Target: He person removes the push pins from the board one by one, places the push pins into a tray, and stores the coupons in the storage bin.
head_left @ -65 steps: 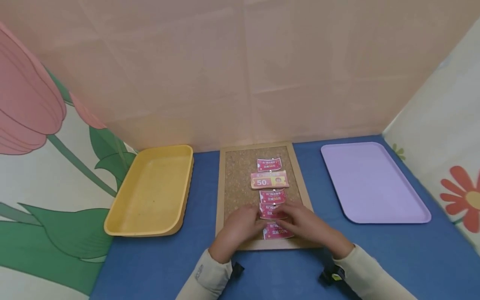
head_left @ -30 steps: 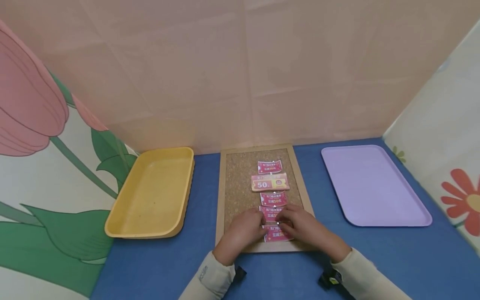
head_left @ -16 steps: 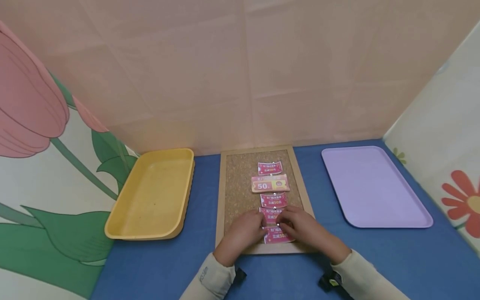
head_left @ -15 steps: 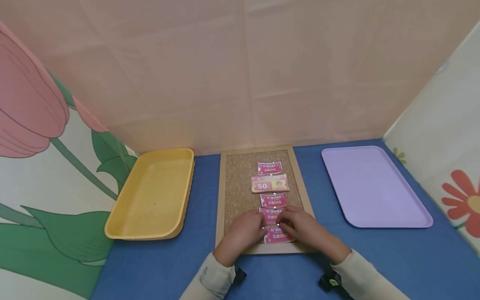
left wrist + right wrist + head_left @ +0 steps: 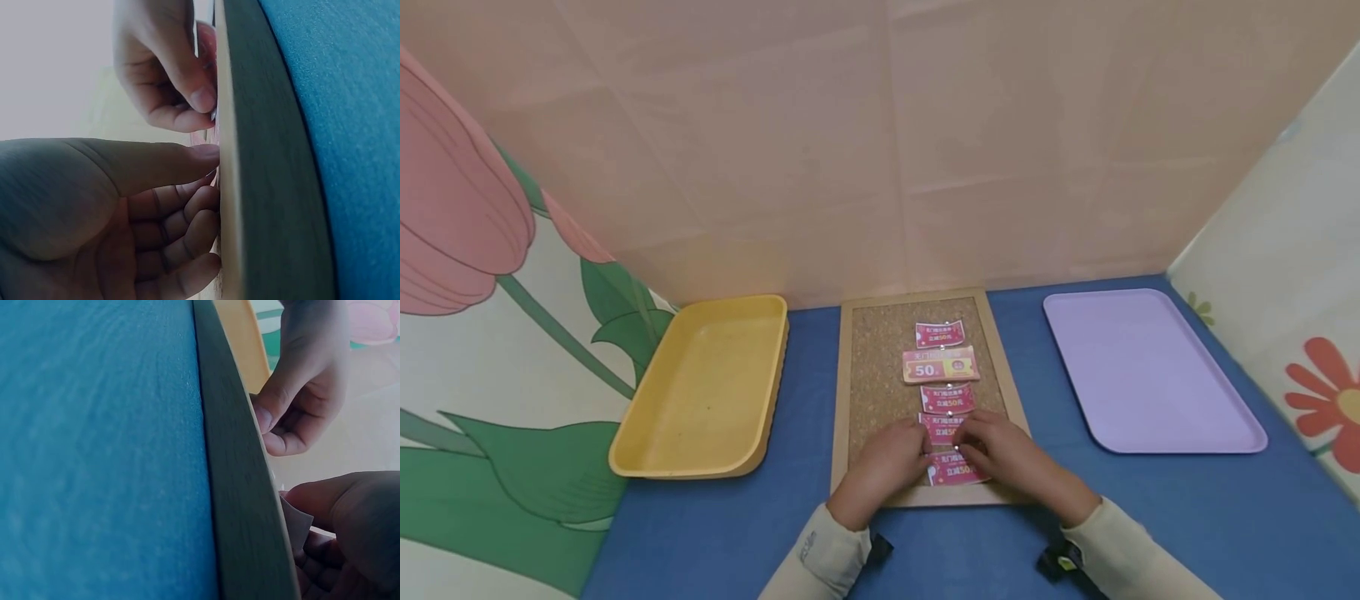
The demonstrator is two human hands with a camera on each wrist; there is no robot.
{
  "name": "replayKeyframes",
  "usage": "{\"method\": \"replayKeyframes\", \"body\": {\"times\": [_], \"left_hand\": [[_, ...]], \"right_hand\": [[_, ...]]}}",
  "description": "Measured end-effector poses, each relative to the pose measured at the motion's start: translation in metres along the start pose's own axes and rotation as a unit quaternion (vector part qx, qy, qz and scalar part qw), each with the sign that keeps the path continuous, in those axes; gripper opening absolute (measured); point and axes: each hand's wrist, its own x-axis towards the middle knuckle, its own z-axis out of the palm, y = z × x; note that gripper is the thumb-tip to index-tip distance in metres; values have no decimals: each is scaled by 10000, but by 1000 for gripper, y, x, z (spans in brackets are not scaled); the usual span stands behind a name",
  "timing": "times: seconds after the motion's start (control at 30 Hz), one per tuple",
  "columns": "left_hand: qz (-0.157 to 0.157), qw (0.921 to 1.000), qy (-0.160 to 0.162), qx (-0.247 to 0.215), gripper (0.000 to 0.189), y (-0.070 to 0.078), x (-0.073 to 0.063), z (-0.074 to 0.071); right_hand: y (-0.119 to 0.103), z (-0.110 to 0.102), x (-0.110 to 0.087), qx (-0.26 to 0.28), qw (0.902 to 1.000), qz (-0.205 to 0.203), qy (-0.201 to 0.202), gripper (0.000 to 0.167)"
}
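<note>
A column of red and pink paper coupons (image 5: 942, 401) runs down a wood-framed corkboard (image 5: 880, 358). Small shiny pins show at the top edges of the upper coupons. My left hand (image 5: 891, 458) pinches the left edge of the lowest coupon (image 5: 953, 471), its thumb near the upper left corner. Over that coupon's top edge, my right hand (image 5: 1003, 450) pinches a small shiny pin (image 5: 214, 114) between thumb and index finger, close against the board. The left hand's fingertips are partly hidden by the board frame in the right wrist view.
A deep yellow tray (image 5: 772, 400) stands left of the board. To the right lies a flat purple tray (image 5: 1150, 371). A blue cloth (image 5: 715, 542) covers the table, with a plain beige backdrop (image 5: 775, 150) behind and printed flower panels at both sides.
The right fingers have come together at the lowest coupon's top edge since the oldest frame. Both hands stay almost still over the last second; the head view shifts slightly.
</note>
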Motion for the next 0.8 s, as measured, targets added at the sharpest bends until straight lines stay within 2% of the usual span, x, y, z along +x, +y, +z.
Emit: {"method": "replayKeyframes", "body": {"times": [0.47, 0.8], "left_hand": [[61, 9998, 161, 46, 23, 1, 2, -1], [90, 9998, 136, 95, 21, 0, 1, -2]], "right_hand": [[0, 2, 1, 123, 9999, 47, 9, 8], [1, 3, 3, 263, 9996, 68, -9, 7]]}}
